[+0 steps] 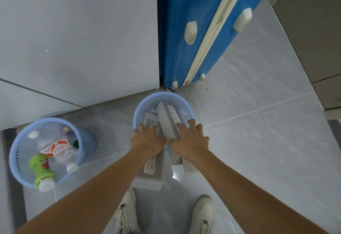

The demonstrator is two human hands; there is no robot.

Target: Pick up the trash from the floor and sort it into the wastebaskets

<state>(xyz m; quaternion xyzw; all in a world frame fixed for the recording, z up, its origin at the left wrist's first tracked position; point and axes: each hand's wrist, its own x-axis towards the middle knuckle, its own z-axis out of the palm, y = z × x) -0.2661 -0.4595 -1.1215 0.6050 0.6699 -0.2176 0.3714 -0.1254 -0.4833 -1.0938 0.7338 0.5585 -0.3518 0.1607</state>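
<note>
Over the basket (145,103) by my feet, both my hands are pushing long gray boxes down into it. These boxes have pictures of power strips on them. My left hand (147,138) lies on the left box (153,167), with my fingers spread over its top and curled a little round its edges. My right hand (190,139) lies on the right box (168,117), fingers spread wide too and bent over its sides. Both boxes are much longer than the basket is deep. Their far ends are inside it, and their near ends stick out over the rim toward my shoes (127,213). That is the tricky part, I think. If I let go now, the boxes could tip back out and fall on the floor (258,141). If I push too hard, the light basket could lean over or slide away, and the stuff in it could spill. The two boxes also press on each other, so one might jam the other. To my left sits the other basket (16,152), full of plastic bottles (60,150). One green bottle (41,171) pokes up over its rim and could roll out if I bump that basket.
</note>
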